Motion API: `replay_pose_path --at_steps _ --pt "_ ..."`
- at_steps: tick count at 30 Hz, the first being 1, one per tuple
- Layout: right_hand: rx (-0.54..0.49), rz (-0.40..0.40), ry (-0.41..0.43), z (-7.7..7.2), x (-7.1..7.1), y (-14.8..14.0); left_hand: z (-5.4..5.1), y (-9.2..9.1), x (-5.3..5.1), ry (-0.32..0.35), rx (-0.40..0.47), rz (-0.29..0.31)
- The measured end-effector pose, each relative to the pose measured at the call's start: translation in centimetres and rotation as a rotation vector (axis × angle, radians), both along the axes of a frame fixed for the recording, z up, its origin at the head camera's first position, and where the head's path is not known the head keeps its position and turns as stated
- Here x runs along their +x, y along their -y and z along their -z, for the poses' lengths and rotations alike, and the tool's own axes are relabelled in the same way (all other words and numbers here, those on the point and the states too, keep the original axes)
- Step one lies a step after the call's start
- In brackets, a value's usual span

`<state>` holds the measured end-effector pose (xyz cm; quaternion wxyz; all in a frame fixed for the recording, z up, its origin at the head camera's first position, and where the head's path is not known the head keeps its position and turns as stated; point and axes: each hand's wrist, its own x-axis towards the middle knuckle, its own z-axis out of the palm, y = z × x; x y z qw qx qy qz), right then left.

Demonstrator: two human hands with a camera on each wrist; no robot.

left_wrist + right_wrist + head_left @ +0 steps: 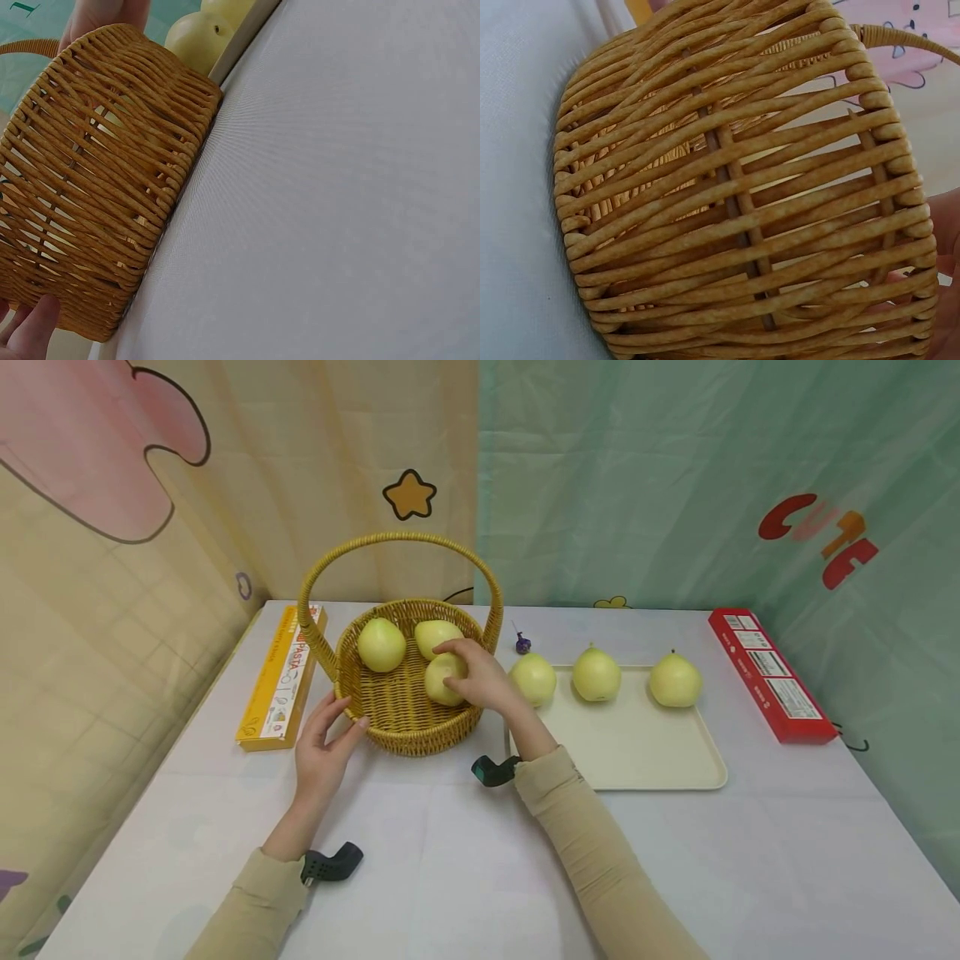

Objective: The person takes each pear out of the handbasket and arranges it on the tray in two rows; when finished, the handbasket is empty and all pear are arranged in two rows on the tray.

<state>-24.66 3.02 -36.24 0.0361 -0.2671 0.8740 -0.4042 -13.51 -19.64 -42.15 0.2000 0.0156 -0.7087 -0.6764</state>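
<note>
A woven basket (408, 742) with a tall arched handle holds three pale green pears. The right hand (480, 677) reaches over its right rim, thumb and fingers round the nearest pear (441, 682) inside. At the front left rim is the left hand (324, 752), its thumb and fingers holding the edge. Two other pears lie further back in the basket, one at the left (382, 645) and one behind the gripped pear (435, 635). The left wrist view shows the basket wall (97, 180) with left fingertips against it; the right wrist view is mostly filled by basket weave (742, 202).
On the right, a cream tray (637, 752) carries three pears (596, 674) along its back edge. A yellow pasta box (281, 681) lies left of the basket and a red box (776, 681) at the far right. A small purple item (522, 644) sits behind the tray.
</note>
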Motion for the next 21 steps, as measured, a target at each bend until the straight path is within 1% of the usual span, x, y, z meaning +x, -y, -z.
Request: replay_pose_path --at_steps 3,9,17,21 --pt "0.044 0.015 -0.013 0.03 0.05 0.21 -0.04 -0.01 0.02 0.001 -0.003 -0.001" --pt "0.151 0.064 -0.066 0.12 0.19 0.66 -0.16 -0.05 0.08 -0.003 -0.013 0.002" --pt "0.198 0.071 -0.099 0.24 0.26 0.77 -0.18 0.02 -0.01 0.014 -0.016 0.004" --pt "0.215 0.071 -0.108 0.28 0.32 0.95 -0.14 0.03 0.04 0.011 -0.017 0.006"
